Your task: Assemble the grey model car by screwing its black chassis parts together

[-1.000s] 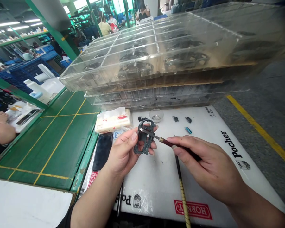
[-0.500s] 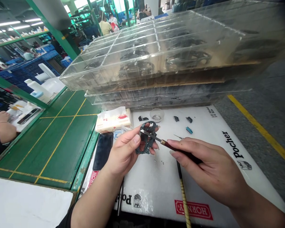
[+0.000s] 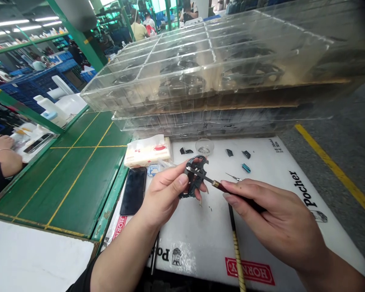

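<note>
My left hand (image 3: 170,188) holds a dark grey openwork plastic part (image 3: 192,184) between thumb and fingers, tilted upright above the white sheet. In my right hand (image 3: 276,215) is a slim knife-like tool (image 3: 218,185) with a dark red-brown handle, a brass collar and a narrow flat blade. Its tip lies against the upper left of the plastic part, close to my left thumb; the exact contact cannot be made out. Tiny dark specks (image 3: 211,209) lie on the sheet below. A thin pointed metal tool (image 3: 232,177) lies behind my right fingers.
Stacked clear plastic trays (image 3: 158,89) with dark parts rise at the back. Before them are a tissue pack (image 3: 149,152), a small clear cup (image 3: 205,147), dark pieces (image 3: 246,154) and a blue piece (image 3: 245,168). A phone (image 3: 133,192) lies left; a yellow-wrapped stick (image 3: 237,253) lies in front.
The whole view has shifted slightly, so most things sit a little further right. Both hands keep their holds, with the blade still on the plastic part.
</note>
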### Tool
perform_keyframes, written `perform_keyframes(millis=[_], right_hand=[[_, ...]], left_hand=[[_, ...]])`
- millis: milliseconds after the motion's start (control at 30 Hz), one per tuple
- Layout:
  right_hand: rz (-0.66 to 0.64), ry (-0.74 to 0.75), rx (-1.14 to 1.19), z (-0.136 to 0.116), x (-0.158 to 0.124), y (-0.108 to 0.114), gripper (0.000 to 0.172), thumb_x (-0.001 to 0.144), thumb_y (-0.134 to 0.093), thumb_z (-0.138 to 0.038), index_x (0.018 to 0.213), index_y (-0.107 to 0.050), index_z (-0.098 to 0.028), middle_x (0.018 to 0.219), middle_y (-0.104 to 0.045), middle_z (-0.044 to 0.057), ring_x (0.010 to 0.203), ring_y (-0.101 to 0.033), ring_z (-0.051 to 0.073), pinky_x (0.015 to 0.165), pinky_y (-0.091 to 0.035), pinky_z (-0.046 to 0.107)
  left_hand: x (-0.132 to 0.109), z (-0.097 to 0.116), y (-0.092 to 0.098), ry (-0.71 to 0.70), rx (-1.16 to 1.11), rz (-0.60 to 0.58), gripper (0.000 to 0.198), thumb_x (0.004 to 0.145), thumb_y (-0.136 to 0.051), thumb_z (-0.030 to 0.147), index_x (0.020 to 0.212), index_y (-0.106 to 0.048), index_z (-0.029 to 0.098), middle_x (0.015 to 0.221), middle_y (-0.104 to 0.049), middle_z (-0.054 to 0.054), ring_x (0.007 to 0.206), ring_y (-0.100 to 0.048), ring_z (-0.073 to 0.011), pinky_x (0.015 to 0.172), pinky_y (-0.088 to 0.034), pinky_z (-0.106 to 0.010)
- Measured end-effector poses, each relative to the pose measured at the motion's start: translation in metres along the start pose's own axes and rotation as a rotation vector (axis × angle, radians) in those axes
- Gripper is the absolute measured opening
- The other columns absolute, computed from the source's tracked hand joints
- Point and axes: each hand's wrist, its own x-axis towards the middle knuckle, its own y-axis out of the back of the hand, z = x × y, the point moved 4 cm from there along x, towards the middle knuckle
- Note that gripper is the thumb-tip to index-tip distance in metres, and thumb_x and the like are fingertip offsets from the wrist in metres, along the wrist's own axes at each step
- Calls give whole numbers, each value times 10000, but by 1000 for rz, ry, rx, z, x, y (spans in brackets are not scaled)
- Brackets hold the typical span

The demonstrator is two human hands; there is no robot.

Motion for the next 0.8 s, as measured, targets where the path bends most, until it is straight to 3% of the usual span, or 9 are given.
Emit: perform_keyframes(millis=[167,400,800], right_hand=[[11,49,-45,-1,-2,-1,414,1119,-789,-95,1438,-868,-347,1151,-951,22,962,-929,225,790,-761,310],[13,84,-75,-3,-2,-6,416,1122,-760,-51,1440,-831,-310,1171,-946,-1,1011,-923,183,889,-763,260],[27,110,-172,-3,-6,-8,367,1137,-762,-70,1433,-835,-274,1202,-948,21,1031,-930,193,947,-768,272]], left_hand=[[0,-4,2,-38,19,-15,457,1163,-837,458,1569,-874,252,1079,-894,-125,888,-800,-214,846,-668,-350],[-2,-6,0,-92,18,-1,444,1181,-822,431,1600,-855,288,1144,-906,-115,931,-815,-196,896,-690,-339],[-3,-5,0,-59,66,32,523,1160,-841,494,1604,-847,219,1074,-906,-130,869,-819,-218,864,-689,-371]])
